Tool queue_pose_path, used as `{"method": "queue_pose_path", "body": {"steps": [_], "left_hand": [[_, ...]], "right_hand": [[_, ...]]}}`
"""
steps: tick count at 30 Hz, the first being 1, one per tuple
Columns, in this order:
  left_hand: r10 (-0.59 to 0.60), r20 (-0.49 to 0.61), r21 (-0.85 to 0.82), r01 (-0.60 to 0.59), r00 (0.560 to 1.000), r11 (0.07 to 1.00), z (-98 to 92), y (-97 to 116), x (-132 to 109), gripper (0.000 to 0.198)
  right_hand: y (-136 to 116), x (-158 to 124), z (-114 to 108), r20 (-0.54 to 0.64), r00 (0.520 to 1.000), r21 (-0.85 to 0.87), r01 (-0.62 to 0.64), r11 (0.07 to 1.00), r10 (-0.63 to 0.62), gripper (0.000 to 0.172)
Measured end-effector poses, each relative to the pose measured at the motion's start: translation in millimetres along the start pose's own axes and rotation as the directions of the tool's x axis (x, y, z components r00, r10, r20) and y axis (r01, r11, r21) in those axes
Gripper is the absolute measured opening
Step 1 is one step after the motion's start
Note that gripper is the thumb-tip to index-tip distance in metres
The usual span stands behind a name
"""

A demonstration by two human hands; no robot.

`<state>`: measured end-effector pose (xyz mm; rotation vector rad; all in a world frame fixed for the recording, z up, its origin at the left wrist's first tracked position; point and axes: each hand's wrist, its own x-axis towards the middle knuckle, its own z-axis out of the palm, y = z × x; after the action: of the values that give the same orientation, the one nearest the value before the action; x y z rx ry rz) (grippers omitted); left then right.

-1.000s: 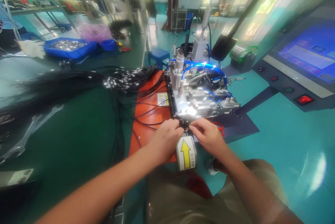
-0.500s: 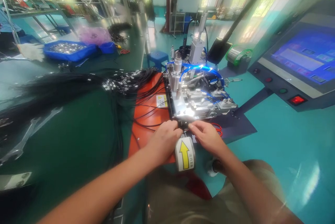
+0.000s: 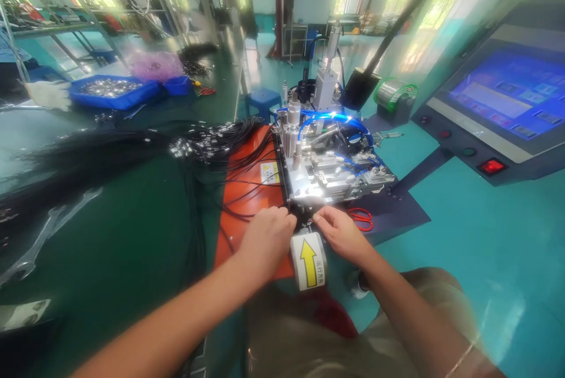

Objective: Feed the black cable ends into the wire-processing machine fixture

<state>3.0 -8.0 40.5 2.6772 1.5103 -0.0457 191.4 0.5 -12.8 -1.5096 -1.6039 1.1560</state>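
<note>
My left hand [image 3: 270,238] is closed at the front edge of a small metal machine [image 3: 324,172], its knuckles up and fingers curled. Thin black cables [image 3: 238,211] run over an orange plate [image 3: 229,239] up to this hand. Just across a dark fixture [image 3: 303,213], my right hand [image 3: 342,234] pinches with thumb and forefinger. What sits in either grip is too small or hidden to make out. Below the fingertips is a rounded white part with a yellow arrow [image 3: 309,261].
Red-handled scissors [image 3: 362,219] lie right of my right hand. A control panel with a lit screen [image 3: 507,95] stands at the right. Left are a cable bundle [image 3: 198,142], wrenches [image 3: 37,242] and a blue tray of small metal parts [image 3: 128,98]. Behind the machine sits a wire spool [image 3: 394,94].
My left hand has drawn slightly left, so the gap between my fingertips is a little wider. My right hand stays nearly in place, still pinching. The whole view has shifted a bit.
</note>
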Motion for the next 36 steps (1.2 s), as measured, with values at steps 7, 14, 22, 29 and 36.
{"method": "queue_pose_path", "body": {"steps": [7,14,22,29,36], "left_hand": [[0.017,-0.005,0.017,-0.017,1.000,1.000,-4.6,-2.2,-2.2,0.025],[0.069,0.038,-0.089,-0.065,0.997,0.994,-13.6,-11.9,-7.7,0.022],[-0.097,-0.088,-0.214,0.077,0.991,0.974,-63.7,-50.4,-18.2,0.028],[-0.228,-0.240,-0.171,0.190,0.944,0.967,-99.0,-80.9,-41.0,0.029],[-0.260,-0.225,-0.159,0.228,0.939,0.961,-108.9,-89.3,-44.3,0.032]], "right_hand": [[1.9,-3.2,6.7,-0.067,0.996,0.085,-0.048,0.995,0.054,0.029],[3.0,-39.3,-4.4,-0.222,0.974,0.127,-0.016,0.992,0.044,0.032],[-9.9,-57.4,-14.3,-0.239,0.971,0.185,0.038,0.982,0.007,0.031],[-17.3,-77.1,-7.7,-0.167,0.986,0.223,0.063,0.973,-0.026,0.029],[-32.3,-109.6,52.8,0.576,0.797,0.186,0.089,0.978,-0.182,0.061]]}}
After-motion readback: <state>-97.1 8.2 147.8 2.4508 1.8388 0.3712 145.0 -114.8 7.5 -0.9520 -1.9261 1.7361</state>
